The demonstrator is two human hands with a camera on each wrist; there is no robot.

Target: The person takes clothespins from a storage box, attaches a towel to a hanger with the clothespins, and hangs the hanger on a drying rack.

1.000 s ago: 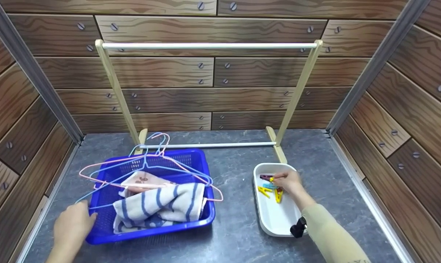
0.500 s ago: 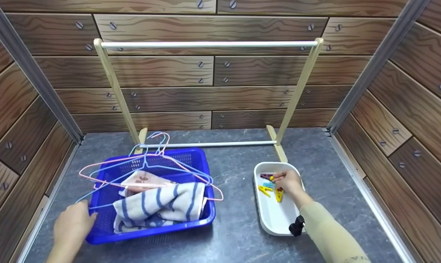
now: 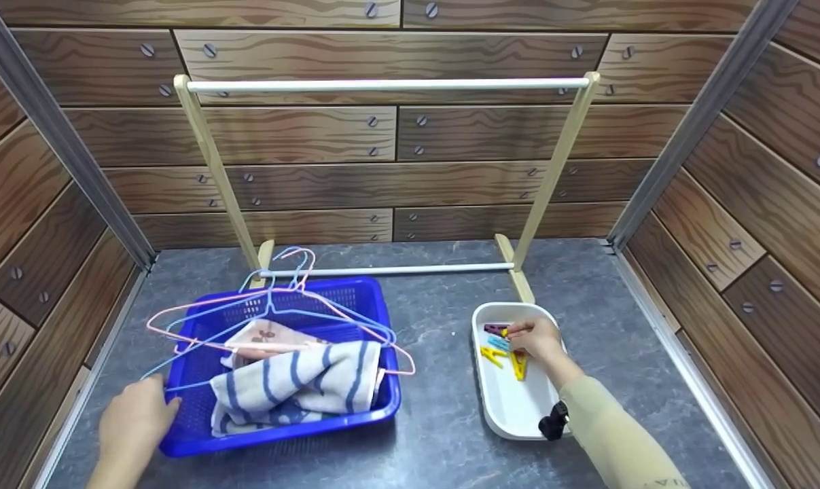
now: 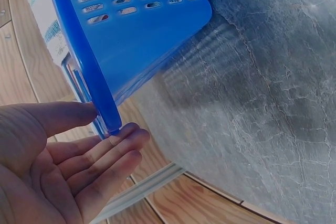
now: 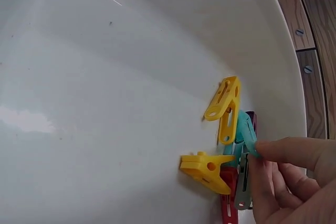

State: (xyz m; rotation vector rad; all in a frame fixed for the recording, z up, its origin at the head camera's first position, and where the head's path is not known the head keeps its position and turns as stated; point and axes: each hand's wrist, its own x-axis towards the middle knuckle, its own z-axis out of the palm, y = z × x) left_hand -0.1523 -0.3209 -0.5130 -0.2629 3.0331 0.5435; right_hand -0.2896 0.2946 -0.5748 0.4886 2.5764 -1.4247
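My left hand is at the front left corner of a blue plastic basket. In the left wrist view, the thumb and fingers of that hand grip the basket's rim from both sides. Over the basket lie blue and pink clothes hangers; one blue hanger's end reaches close to my left hand. My right hand is inside a white tray. Its finger and thumb pinch a turquoise clothespin among yellow, red, grey and purple clothespins.
Inside the basket are a blue-striped white towel and a pinkish cloth. A rack with wooden legs and a white top bar stands behind. Wood-patterned walls enclose the grey floor surface on three sides.
The right hand has shifted slightly within the tray, and the turquoise clothespin has tilted a little. My left hand and the basket stay where they were.
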